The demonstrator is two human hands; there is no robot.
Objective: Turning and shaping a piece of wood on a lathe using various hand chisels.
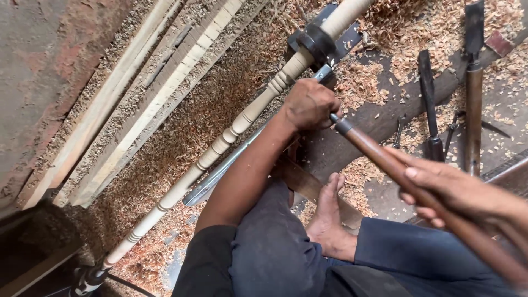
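Gripping a long-handled chisel (385, 165), the left hand (309, 104) steadies its tip against a turned wooden spindle (220, 146) while the right hand (451, 190) clasps the handle for leverage.

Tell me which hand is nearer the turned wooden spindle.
Left. The left hand rests right beside the turned wooden spindle, gripping the chisel's front; the right hand holds the chisel handle well away.
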